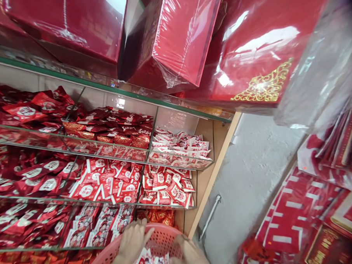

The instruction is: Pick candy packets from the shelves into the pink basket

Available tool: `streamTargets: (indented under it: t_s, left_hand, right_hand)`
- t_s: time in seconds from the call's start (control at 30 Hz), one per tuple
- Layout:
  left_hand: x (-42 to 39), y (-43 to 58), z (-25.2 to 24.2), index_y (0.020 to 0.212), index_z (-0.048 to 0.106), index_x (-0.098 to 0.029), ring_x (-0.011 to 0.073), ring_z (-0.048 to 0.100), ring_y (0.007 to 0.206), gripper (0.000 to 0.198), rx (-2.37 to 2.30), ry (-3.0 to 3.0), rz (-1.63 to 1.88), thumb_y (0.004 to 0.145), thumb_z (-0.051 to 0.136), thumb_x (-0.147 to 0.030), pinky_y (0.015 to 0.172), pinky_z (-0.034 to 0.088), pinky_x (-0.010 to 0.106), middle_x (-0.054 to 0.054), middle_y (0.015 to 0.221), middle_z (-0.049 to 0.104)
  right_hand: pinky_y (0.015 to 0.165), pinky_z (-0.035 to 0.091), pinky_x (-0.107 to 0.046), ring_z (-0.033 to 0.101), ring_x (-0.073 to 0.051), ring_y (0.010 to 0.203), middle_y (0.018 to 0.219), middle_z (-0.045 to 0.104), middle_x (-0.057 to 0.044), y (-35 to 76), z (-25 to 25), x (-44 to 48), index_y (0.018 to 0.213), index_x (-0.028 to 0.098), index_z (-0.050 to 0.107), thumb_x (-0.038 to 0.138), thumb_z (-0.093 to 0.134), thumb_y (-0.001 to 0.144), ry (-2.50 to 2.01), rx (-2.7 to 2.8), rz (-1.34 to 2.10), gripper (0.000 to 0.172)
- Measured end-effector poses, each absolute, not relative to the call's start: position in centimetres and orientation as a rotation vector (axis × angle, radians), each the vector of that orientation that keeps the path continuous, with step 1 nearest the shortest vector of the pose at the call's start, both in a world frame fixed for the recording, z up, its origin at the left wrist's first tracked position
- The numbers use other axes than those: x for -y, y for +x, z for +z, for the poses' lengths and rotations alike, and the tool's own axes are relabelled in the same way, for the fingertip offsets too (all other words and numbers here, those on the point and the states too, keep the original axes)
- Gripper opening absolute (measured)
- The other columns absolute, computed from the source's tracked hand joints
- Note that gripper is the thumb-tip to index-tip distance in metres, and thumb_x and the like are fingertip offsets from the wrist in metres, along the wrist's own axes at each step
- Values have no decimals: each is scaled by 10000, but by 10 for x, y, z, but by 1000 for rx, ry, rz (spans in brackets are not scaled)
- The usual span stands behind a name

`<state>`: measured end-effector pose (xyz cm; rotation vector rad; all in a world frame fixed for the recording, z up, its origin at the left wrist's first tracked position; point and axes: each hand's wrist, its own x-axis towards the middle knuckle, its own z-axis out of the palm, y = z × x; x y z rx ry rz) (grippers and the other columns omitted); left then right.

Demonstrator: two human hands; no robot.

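My left hand [133, 239] lies over the rim of a pink plastic basket [162, 238] at the bottom of the view, fingers stretched out and slightly apart. My right hand [188, 257] reaches into the same basket, fingers curled down among red and white candy packets [149, 263]; what they grip, if anything, is hidden. The basket sits in front of glass shelves [105, 154] divided into bins full of red and white wrapped sweets.
Large red gift boxes [174, 34] wrapped in plastic sit on the top glass shelf. A wooden shelf side [213, 176] borders a grey wall with a pipe [210, 217]. Red packaged goods [300, 215] hang and stack at the right.
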<state>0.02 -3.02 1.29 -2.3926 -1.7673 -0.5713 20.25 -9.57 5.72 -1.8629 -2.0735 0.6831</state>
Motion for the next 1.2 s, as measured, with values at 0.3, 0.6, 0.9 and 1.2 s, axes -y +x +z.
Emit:
streamTargets:
  t_s: [0.3, 0.6, 0.9, 1.2]
  left_hand:
    - [22, -2, 0, 1061, 629, -202, 250, 635, 840, 451, 1826, -2391, -584, 902, 243, -370, 762, 459, 370, 101, 910, 699]
    - [23, -3, 1, 1050, 619, -200, 261, 631, 888, 434, 1837, -2397, -550, 899, 251, -373, 780, 449, 372, 116, 951, 686]
    - [24, -3, 1, 1051, 615, -196, 250, 633, 881, 447, 1830, -2382, -576, 905, 223, -351, 787, 456, 360, 114, 936, 694]
    - [15, -6, -7, 1071, 621, -206, 287, 620, 928, 511, 1886, -2479, -595, 885, 218, -459, 824, 452, 414, 144, 999, 678]
  right_hand:
    - [705, 404, -237, 568, -125, 729, 805, 653, -20, 191, 270, 85, 862, 174, 649, 301, 460, 892, -1164, 2332, 231, 230]
    - [691, 386, -229, 600, -129, 754, 825, 692, -23, 190, 359, 14, 812, 161, 700, 171, 581, 788, -1237, 2243, -309, 122]
    - [695, 395, -220, 607, -127, 742, 817, 695, -21, 196, 366, 19, 794, 152, 716, 166, 576, 783, -1301, 2248, -324, 142]
    - [701, 405, -234, 612, -149, 770, 825, 700, -23, 211, 366, 30, 788, 181, 718, 184, 567, 776, -1352, 2253, -276, 151]
